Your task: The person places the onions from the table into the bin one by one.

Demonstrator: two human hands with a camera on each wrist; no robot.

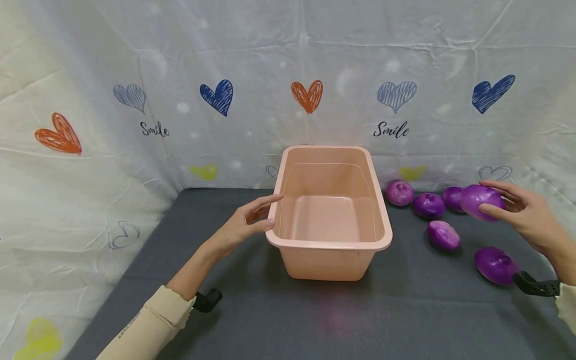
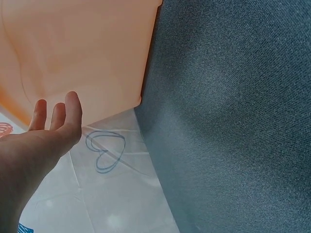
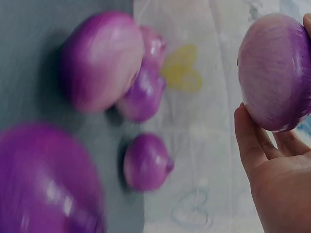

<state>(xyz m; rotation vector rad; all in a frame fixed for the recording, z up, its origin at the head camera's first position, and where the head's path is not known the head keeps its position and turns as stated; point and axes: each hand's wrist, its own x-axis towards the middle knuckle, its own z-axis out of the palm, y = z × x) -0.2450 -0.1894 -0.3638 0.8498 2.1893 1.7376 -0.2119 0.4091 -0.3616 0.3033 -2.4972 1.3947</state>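
Held between the thumb and fingers of the right hand [image 1: 528, 212], one purple onion [image 1: 479, 201] is up off the dark table [image 1: 405, 320], with fingertips and thumb curled round it. Just beside that wrist's black strap [image 1: 537, 286] lies a near onion [image 1: 497, 265]. Left hand [image 1: 243, 222] touches the left rim of the pink tub [image 1: 330, 245], its fingers loosely extended rather than clenched. Upright near the table's middle, the tub shows bare floor and walls, with no onion inside. To its right, a middle onion [image 1: 443, 235] lies alone. Farther back, a pinkish onion [image 1: 399, 193], a darker onion [image 1: 429, 205] and a partly hidden onion [image 1: 452, 199] sit close together by the white backdrop [image 1: 342, 50]. Progress looks early, I judge: one onion is in hand, five rest on the table.
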